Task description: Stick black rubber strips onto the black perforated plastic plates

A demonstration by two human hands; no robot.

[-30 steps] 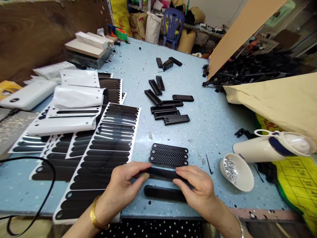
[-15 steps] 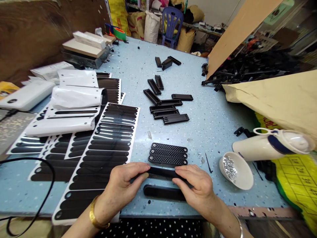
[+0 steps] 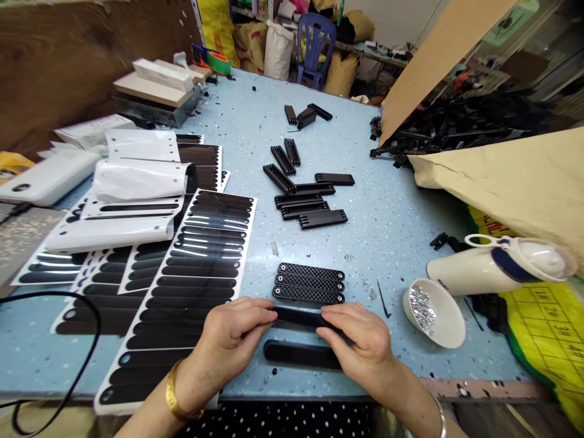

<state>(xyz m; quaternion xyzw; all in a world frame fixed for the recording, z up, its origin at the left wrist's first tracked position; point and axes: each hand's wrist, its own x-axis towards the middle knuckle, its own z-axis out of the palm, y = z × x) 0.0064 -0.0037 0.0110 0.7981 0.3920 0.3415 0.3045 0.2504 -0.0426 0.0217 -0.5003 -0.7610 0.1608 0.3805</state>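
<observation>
Left hand [image 3: 232, 340] and right hand [image 3: 360, 347] pinched the 2 ends of a long flat black strip [image 3: 298, 317], ends hidden under fingers, just above the blue speckled surface [image 3: 392, 219], smooth black strip [image 3: 301, 354] below, 3 bumpy black bars [image 3: 309, 283] just behind.

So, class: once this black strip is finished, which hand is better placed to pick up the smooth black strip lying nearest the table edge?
Probably the right hand: it lies over that strip's right end, while the left hand sits beside it, nearer the sticker sheet.
</observation>
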